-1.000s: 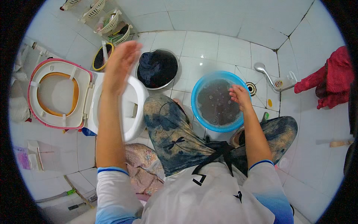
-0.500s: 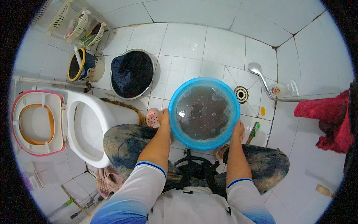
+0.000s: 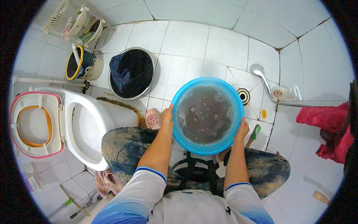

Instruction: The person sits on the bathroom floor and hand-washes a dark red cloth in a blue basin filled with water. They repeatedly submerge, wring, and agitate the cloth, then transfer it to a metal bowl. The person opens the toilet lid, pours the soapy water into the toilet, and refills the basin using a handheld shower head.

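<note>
A round blue basin point(image 3: 207, 150) is in front of me, between and just beyond my knees. Murky grey water point(image 3: 204, 115) with small bubbles and a foamy edge fills much of it. My left hand point(image 3: 167, 115) is closed on the basin's left side, and my right hand point(image 3: 243, 128) grips the right side. The fingers are mostly hidden behind the wall. Close to my right hand lies a brush point(image 3: 255, 133) with green bristles. A pink clog point(image 3: 153, 118) shows beside my left hand.
A toilet point(image 3: 100, 123) stands at the left. Beyond it are a tub point(image 3: 150, 83) of dark cloth and a yellow-rimmed bucket point(image 3: 97, 69). On the right are a floor drain point(image 3: 243, 96), a shower head point(image 3: 257, 69), a clear bottle point(image 3: 285, 93) and red cloth point(image 3: 322, 116).
The basin, still in both hands, has shifted slightly right and toward me. The water's foamy outline has changed. The whole view has shifted a little.
</note>
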Demonstrator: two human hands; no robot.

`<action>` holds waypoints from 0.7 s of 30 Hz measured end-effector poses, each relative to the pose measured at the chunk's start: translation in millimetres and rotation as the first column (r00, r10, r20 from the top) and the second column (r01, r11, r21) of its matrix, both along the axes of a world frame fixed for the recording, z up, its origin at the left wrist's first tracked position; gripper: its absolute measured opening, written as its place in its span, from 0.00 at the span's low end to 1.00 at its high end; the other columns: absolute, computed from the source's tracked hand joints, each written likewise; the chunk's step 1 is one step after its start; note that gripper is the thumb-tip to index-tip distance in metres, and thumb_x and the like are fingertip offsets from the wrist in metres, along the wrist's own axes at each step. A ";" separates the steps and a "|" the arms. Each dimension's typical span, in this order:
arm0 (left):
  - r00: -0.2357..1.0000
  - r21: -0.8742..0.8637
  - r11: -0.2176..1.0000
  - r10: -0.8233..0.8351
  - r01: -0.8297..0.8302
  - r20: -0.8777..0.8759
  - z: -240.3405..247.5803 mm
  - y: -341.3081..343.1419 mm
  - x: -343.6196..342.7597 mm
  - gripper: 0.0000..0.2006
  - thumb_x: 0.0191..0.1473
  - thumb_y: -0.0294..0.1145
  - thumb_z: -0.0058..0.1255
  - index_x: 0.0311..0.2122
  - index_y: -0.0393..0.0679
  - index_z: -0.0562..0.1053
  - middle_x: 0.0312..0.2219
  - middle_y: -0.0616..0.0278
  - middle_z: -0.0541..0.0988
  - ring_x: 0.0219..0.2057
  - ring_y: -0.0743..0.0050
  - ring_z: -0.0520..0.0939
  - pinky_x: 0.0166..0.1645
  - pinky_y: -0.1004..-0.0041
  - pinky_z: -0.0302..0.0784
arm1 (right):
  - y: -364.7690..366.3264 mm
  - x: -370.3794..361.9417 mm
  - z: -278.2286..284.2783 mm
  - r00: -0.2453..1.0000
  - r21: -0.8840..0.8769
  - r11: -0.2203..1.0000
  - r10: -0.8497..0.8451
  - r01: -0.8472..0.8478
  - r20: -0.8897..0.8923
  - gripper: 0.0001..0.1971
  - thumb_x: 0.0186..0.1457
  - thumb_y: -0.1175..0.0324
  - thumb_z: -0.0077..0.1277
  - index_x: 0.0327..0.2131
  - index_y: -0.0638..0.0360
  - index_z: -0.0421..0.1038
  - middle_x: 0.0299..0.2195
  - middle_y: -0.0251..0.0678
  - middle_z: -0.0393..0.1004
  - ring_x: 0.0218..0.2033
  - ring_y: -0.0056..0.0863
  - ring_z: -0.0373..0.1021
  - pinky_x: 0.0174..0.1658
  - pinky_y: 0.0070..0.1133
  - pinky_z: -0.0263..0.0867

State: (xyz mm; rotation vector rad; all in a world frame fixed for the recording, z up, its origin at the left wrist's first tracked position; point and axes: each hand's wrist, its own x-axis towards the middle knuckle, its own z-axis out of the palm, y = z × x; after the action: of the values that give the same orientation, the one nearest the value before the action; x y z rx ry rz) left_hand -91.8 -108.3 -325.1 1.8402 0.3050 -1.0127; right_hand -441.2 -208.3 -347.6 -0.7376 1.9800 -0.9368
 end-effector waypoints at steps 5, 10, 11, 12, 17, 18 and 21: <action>0.998 -0.143 0.988 0.054 -0.059 -0.038 31.8 4.6 15.6 0.19 0.50 0.45 0.53 0.33 0.35 0.72 0.30 0.56 0.73 0.31 0.63 0.73 0.37 0.61 0.70 | -18.9 4.6 56.4 0.995 -0.109 0.990 0.095 -0.093 0.008 0.21 0.51 0.55 0.52 0.18 0.64 0.68 0.13 0.30 0.63 0.16 0.20 0.57 0.22 0.23 0.56; 0.998 -0.287 0.958 -0.004 0.021 0.060 160.4 11.6 -3.0 0.17 0.53 0.41 0.48 0.36 0.34 0.71 0.32 0.55 0.74 0.33 0.65 0.74 0.39 0.65 0.70 | -40.9 -7.8 155.8 0.960 -0.176 0.948 0.276 -0.266 0.037 0.13 0.56 0.61 0.48 0.26 0.61 0.68 0.21 0.27 0.66 0.23 0.16 0.60 0.26 0.18 0.59; 0.998 -0.323 0.946 -0.011 0.032 0.066 182.8 18.5 -5.3 0.18 0.54 0.41 0.47 0.39 0.32 0.70 0.36 0.52 0.75 0.35 0.63 0.75 0.42 0.65 0.70 | -49.5 -8.2 187.5 0.935 -0.218 0.920 0.348 -0.325 0.072 0.12 0.55 0.61 0.48 0.26 0.61 0.68 0.21 0.27 0.66 0.23 0.16 0.60 0.26 0.19 0.58; 0.997 -0.390 0.920 0.010 0.020 0.075 201.4 26.2 -4.7 0.15 0.55 0.40 0.45 0.36 0.36 0.71 0.32 0.56 0.76 0.32 0.67 0.76 0.38 0.68 0.72 | -59.2 -10.8 211.0 0.901 -0.258 0.887 0.421 -0.383 0.108 0.13 0.54 0.61 0.48 0.27 0.62 0.69 0.21 0.27 0.66 0.22 0.17 0.60 0.26 0.19 0.58; 0.987 -0.636 0.760 -0.042 0.131 0.153 292.4 52.8 0.4 0.12 0.54 0.39 0.47 0.29 0.40 0.72 0.22 0.67 0.73 0.22 0.80 0.72 0.28 0.77 0.68 | -84.7 -3.7 333.5 0.791 -0.345 0.751 0.611 -0.563 0.038 0.13 0.54 0.62 0.48 0.26 0.62 0.69 0.21 0.27 0.67 0.21 0.16 0.60 0.24 0.18 0.58; 0.984 -0.657 0.740 -0.034 0.142 0.175 320.1 61.8 0.5 0.12 0.54 0.39 0.48 0.28 0.41 0.72 0.21 0.69 0.72 0.22 0.82 0.70 0.27 0.79 0.65 | -83.7 2.0 359.7 0.761 -0.345 0.713 0.648 -0.611 -0.008 0.13 0.54 0.62 0.47 0.25 0.62 0.69 0.20 0.27 0.66 0.20 0.16 0.60 0.23 0.18 0.58; 0.974 -0.751 0.623 -0.096 0.219 0.205 384.8 96.3 2.7 0.12 0.54 0.41 0.48 0.27 0.44 0.71 0.19 0.74 0.70 0.19 0.87 0.67 0.24 0.82 0.61 | -81.4 7.8 419.2 0.667 -0.323 0.601 0.729 -0.731 -0.153 0.13 0.53 0.61 0.48 0.25 0.63 0.70 0.19 0.28 0.68 0.19 0.17 0.62 0.23 0.17 0.59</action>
State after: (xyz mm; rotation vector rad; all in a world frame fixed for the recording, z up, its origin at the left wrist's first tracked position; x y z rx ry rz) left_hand -89.1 -12.0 59.7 1.1300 -0.3658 -0.9131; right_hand -433.4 -289.7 71.6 -1.6153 1.2707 -0.7615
